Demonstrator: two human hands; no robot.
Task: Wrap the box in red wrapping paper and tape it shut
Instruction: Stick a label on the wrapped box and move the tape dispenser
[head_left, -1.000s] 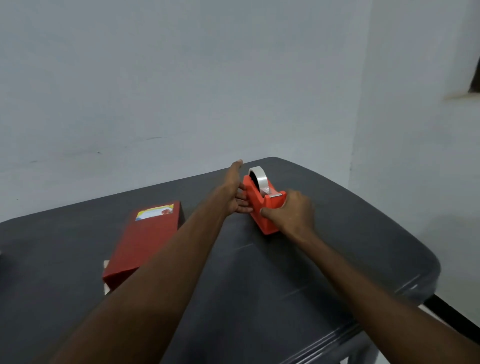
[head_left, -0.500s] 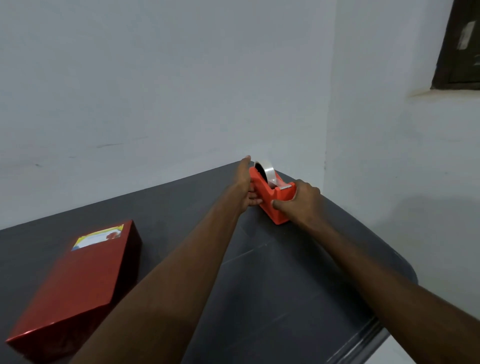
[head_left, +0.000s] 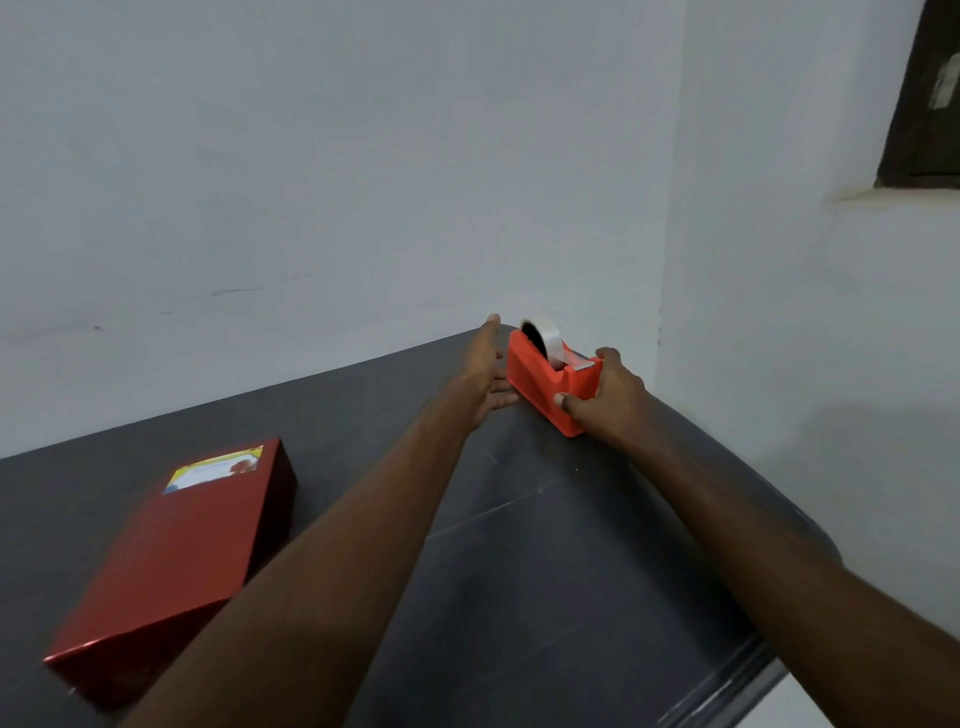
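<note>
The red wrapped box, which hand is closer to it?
Left. The left hand lies open beside the orange tape dispenser, on the side facing the red wrapped box. The right hand grips the dispenser's far end, farther away.

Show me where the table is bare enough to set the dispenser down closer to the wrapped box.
Bare table lies between the two forearms, from the tape dispenser back toward the near edge. Another bare strip runs beyond the wrapped box, toward the wall. The far corner is crowded: the left hand and right hand flank the dispenser.

Box (head_left: 171, 561) left of tape dispenser (head_left: 550, 387), well apart
</note>
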